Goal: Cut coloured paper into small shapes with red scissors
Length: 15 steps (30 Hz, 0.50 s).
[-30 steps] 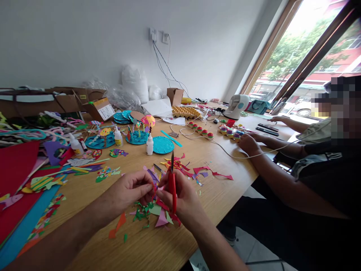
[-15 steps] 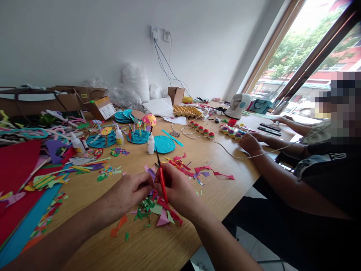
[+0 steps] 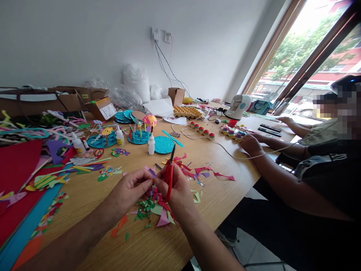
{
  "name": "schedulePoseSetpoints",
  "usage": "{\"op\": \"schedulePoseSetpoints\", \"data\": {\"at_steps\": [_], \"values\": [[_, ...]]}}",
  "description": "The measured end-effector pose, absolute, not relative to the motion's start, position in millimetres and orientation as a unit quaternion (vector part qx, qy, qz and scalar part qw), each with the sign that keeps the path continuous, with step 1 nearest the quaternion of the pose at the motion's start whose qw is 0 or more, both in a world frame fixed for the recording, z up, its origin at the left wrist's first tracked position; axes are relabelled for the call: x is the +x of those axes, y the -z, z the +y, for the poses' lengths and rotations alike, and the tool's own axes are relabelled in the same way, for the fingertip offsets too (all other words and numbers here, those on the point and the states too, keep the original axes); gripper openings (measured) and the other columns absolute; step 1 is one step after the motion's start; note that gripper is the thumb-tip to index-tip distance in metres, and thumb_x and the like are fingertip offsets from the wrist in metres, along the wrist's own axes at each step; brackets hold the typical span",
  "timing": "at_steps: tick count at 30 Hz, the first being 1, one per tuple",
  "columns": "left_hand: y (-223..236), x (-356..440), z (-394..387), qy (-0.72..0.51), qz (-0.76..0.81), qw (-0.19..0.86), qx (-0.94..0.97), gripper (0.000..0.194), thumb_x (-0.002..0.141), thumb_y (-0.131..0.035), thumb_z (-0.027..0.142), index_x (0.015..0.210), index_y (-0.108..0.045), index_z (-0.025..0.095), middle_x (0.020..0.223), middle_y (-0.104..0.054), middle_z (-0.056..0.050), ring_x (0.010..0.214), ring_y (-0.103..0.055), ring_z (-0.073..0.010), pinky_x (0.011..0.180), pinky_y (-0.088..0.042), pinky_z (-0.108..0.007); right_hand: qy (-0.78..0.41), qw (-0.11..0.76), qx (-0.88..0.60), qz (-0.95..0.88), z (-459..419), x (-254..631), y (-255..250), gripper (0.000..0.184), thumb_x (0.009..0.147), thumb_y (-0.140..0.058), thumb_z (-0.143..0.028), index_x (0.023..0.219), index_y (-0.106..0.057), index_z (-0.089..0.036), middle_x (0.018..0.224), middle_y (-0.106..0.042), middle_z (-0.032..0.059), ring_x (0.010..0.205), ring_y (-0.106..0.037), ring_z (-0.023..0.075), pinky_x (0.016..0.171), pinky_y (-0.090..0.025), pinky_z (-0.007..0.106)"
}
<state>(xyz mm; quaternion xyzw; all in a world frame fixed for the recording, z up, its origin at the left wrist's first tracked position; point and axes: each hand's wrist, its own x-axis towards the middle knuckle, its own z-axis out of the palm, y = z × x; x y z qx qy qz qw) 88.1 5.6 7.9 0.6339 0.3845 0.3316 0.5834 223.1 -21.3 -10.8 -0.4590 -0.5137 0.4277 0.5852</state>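
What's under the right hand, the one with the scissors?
Red, green and pink paper scraps show along the near-left edge of the right hand; whatever lies directly beneath is covered by the hand.

The left hand and right hand are bare, with slim, tapering fingers and rounded knuckles; the nails are too small to make out clearly. Behind narrower wrists, the left forearm and right forearm are uncovered too, smooth in outline and broadening gently. The upper arms lie outside the view.
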Motion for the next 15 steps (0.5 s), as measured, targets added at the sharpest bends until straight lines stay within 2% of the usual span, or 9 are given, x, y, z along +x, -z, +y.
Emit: {"op": "schedulePoseSetpoints", "data": {"at_steps": [4,9,15], "values": [[-10,84,5,-0.355,0.389,0.580,0.621,0.018,0.075,-0.058,0.032,0.064,-0.057,0.018,0.057,-0.051,0.004,0.055,-0.046,-0.0108,0.054,-0.039,-0.022,-0.393,0.525,-0.492,-0.573,-33,228,16,0.019,0.077,-0.056,-0.033,0.073,-0.043,-0.019,0.063,-0.041,-0.0051,0.056,-0.038,0.0098,0.051,-0.032,0.022],[-17,82,3,-0.374,0.394,0.580,0.608,0.015,0.074,-0.058,0.030,0.065,-0.058,0.018,0.058,-0.053,0.004,0.058,-0.049,-0.0119,0.056,-0.041,-0.022,-0.355,0.435,-0.501,-0.659,-46,232,26,0.019,0.082,-0.049,-0.028,0.068,-0.040,-0.019,0.060,-0.036,-0.0059,0.056,-0.032,0.0097,0.050,-0.026,0.022],[-19,83,3,-0.370,0.382,0.580,0.618,0.015,0.076,-0.057,0.029,0.067,-0.058,0.018,0.058,-0.054,0.004,0.058,-0.048,-0.0112,0.056,-0.040,-0.021,-0.330,0.408,-0.512,-0.681,-47,230,25,0.018,0.084,-0.045,-0.023,0.067,-0.039,-0.019,0.060,-0.035,-0.0059,0.056,-0.031,0.0094,0.051,-0.025,0.022]]}}
